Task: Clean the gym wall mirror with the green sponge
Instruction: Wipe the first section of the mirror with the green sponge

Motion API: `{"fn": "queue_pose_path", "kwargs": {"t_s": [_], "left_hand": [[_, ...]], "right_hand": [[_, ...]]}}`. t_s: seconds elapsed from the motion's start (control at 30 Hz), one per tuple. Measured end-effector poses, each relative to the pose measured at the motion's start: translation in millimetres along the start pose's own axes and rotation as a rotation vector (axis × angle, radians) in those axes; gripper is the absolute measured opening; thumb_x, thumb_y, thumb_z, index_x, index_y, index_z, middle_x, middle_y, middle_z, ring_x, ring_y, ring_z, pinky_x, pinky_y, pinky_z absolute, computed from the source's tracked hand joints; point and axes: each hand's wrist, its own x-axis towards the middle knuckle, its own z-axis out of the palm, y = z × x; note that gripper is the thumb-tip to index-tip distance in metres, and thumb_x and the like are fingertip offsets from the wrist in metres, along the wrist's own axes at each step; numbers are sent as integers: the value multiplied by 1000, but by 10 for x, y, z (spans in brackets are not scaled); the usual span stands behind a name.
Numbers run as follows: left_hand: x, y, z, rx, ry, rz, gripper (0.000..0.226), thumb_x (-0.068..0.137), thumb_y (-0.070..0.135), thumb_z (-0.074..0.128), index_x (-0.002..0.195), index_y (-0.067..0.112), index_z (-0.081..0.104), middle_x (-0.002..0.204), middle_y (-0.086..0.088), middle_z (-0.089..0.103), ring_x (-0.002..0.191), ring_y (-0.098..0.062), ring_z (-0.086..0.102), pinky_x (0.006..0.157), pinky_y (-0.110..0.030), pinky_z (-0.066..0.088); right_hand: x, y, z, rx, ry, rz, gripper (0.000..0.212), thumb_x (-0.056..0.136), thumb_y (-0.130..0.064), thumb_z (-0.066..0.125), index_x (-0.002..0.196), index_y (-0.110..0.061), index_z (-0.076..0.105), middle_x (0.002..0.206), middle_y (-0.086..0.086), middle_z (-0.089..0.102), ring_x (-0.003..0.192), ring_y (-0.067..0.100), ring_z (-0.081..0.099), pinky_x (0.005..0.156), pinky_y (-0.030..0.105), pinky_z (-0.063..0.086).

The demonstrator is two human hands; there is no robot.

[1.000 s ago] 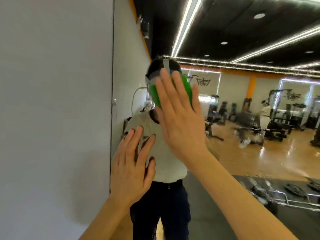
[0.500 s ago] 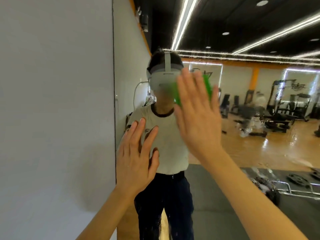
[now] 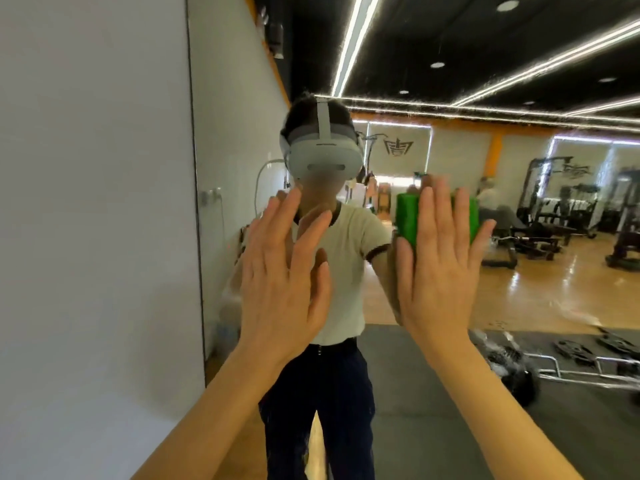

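The right hand (image 3: 438, 271) is flat, with its fingers straight and spread, and it presses the bright green block-shaped sponge (image 3: 408, 216) against the large glass wall mirror (image 3: 519, 271). The sponge lies under the fingers of this hand; its green edges show to the left and to the right of them. The left hand (image 3: 284, 282) is also flat with straight fingers and holds nothing; it rests on the mirror, just beside the right hand, on its left. Further left of the left hand is the plain white wall (image 3: 93, 220). Behind both hands the mirror shows the reflected person in a cream T-shirt (image 3: 349, 258) and a white headset (image 3: 323, 157).
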Motion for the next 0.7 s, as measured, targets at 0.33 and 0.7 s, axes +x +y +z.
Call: {"fn": "queue_pose_path", "kwargs": {"t_s": [0.33, 0.7], "left_hand": [[521, 202, 333, 19, 90, 28, 39, 109, 19, 32, 147, 11, 38, 158, -20, 31, 150, -32, 22, 127, -38, 6], [479, 182, 354, 68, 91, 16, 45, 102, 10, 44, 147, 8, 40, 157, -22, 35, 148, -31, 23, 125, -41, 15]], "right_hand": [[-49, -236, 39, -17, -52, -169, 57, 108, -29, 32, 157, -10, 10, 165, 4, 11, 154, 19, -5, 125, 43, -9], [-110, 126, -57, 42, 20, 166, 55, 110, -33, 19, 158, -8, 9, 165, 12, 17, 152, 18, -1, 125, 47, -8]]}}
